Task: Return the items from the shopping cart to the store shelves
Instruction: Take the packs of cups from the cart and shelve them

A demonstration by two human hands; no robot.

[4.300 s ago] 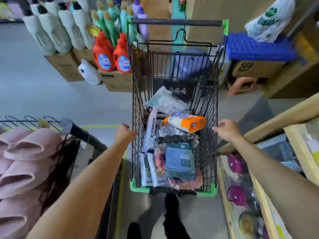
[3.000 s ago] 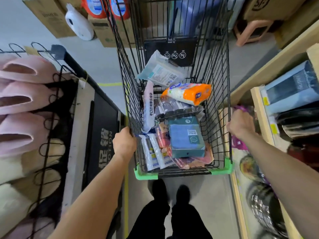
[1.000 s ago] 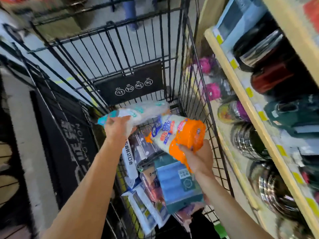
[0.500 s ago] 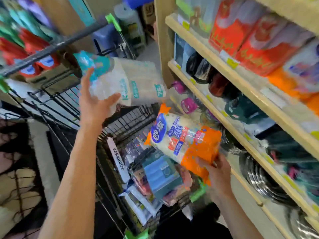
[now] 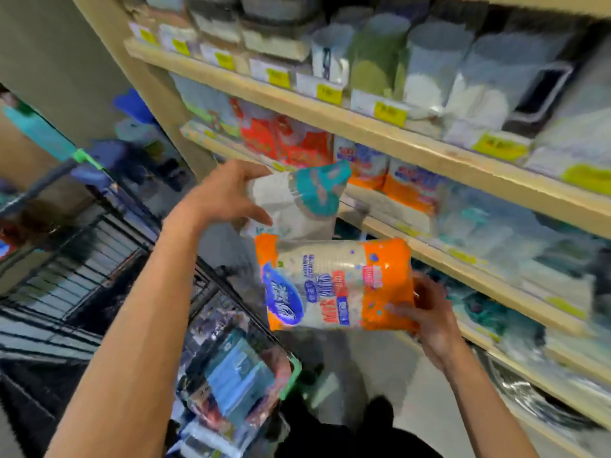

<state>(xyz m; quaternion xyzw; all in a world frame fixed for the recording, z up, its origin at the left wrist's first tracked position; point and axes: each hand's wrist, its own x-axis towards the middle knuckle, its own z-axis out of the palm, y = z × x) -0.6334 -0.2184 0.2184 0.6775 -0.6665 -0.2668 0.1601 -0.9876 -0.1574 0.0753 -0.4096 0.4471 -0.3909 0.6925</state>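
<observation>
My left hand (image 5: 221,195) grips a white pack with a teal end (image 5: 297,200), held up in front of the wooden shelves (image 5: 413,150). Just below it, my right hand (image 5: 426,312) holds an orange and white pack with blue print (image 5: 334,285) by its right end, lying sideways. Both packs are in the air, apart from the shelf boards. The black wire shopping cart (image 5: 82,259) with green corners stands at the lower left, and a blue box (image 5: 231,378) and several other packets lie in it. The picture is blurred.
The shelves on the right carry similar orange packs (image 5: 406,190), red packs (image 5: 284,137), rolled cups in clear wrap (image 5: 429,64) and yellow price tags. Metal pans (image 5: 535,401) sit on the lowest shelf. My dark shoes (image 5: 380,411) stand on the grey floor beside the cart.
The view has swung up and right toward the shelves. Both hands have lifted their packs out of the cart and carried them closer to the shelf; the white pack now sits directly above the orange one.
</observation>
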